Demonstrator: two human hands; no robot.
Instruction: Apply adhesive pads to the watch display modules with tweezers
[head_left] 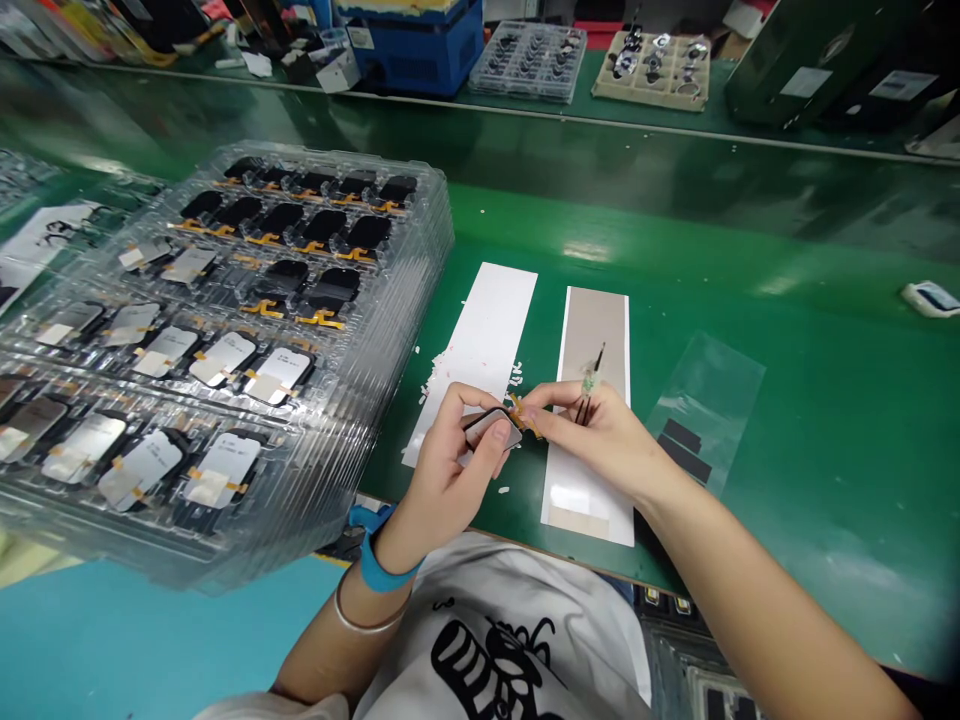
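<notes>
The left hand (450, 460) pinches a small display module (491, 425) between thumb and fingers, just at nine o'clock of the right hand (600, 430). The right hand's fingertips pinch the module's orange flex tail (525, 412) while gripping tweezers (589, 385). Both hover over white paper strips (487, 330). Clear trays (225, 330) of modules lie at ten o'clock. No writing is legible.

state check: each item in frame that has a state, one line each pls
left hand: closed on small screen module
small screen module: held above the table edge, orange flex tail toward right hand
right hand: pinching the flex tail, tweezers tucked in the fingers
tweezers: held, tips pointing away
stacked clear trays: top tray partly filled with modules
white strip: flat on the green table, white scraps beside it
grey strip: flat on table
</notes>
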